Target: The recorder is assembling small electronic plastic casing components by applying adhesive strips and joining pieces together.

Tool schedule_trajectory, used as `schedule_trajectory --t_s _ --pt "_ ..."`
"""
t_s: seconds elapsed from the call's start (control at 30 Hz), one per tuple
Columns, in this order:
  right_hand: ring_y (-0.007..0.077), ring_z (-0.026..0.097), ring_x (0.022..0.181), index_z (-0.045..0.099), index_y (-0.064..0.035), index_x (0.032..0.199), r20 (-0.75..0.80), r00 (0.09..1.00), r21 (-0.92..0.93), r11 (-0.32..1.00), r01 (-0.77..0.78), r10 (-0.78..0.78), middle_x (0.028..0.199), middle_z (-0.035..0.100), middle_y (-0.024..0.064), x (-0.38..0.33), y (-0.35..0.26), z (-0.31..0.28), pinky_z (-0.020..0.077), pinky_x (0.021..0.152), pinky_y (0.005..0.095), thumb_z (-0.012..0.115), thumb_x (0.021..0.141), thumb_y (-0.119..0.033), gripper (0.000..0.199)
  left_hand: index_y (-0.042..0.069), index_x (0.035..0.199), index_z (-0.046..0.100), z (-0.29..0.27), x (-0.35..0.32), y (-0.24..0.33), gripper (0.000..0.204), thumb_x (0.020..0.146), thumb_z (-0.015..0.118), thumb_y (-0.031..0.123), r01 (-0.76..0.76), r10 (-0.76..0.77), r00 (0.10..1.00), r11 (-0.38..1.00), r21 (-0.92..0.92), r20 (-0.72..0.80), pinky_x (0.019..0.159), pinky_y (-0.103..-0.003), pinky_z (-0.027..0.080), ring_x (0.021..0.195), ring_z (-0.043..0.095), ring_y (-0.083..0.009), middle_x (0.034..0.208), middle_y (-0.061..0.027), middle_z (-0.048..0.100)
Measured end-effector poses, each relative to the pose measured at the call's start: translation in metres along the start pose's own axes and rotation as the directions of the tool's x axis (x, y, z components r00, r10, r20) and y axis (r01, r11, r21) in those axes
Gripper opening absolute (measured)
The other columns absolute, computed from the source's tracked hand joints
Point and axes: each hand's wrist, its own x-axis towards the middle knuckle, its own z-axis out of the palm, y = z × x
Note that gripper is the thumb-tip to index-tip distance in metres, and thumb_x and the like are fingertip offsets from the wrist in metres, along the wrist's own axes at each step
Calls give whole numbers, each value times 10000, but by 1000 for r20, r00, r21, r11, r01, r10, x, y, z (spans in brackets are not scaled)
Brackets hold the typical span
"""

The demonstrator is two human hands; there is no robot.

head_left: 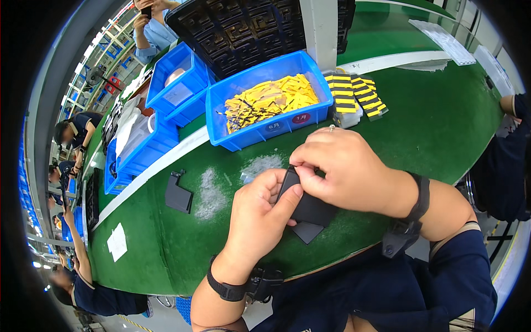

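Observation:
My left hand (pixel 259 213) is closed round a flat black plastic part (pixel 291 180), its thumb lying along the face. At the upper end of that part, my right hand (pixel 343 166) is closed in a pinch; anything small between its fingertips is hidden. Below the hands, a flat black piece (pixel 308 231) shows near the table's front edge, and I cannot tell whether it belongs to the held part. A similar black plastic part (pixel 178 192), with a small projecting tab, lies on the table to the left. Whitish scraps (pixel 209 193) are scattered between it and my hands.
Beyond my hands stands a blue bin (pixel 227 141) of yellow and black pieces. Striped yellow-black stacks (pixel 354 94) sit right of it beside a post (pixel 319 33). More blue bins (pixel 141 157) and a white paper (pixel 116 242) are leftward. Other people are around the green table (pixel 431 122).

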Motion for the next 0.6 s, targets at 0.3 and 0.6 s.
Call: schedule_trajectory --t_s 0.3,0.6 --pt "181 609 712 681 28 924 226 900 503 746 -436 373 797 650 76 4 0 -7 507 707 300 639 846 -103 158 -5 991 600 -8 2 0 143 913 595 114 -20 20 1000 998 -58 12 536 -200 486 685 590 -51 815 -22 659" --pt "102 615 752 688 24 909 514 772 723 296 -625 374 816 677 63 9 13 -9 502 711 237 700 831 -89 138 5 976 601 -7 0 1 144 913 608 134 -38 40 998 998 -39 46 553 -200 480 689 593 -47 811 -18 664"
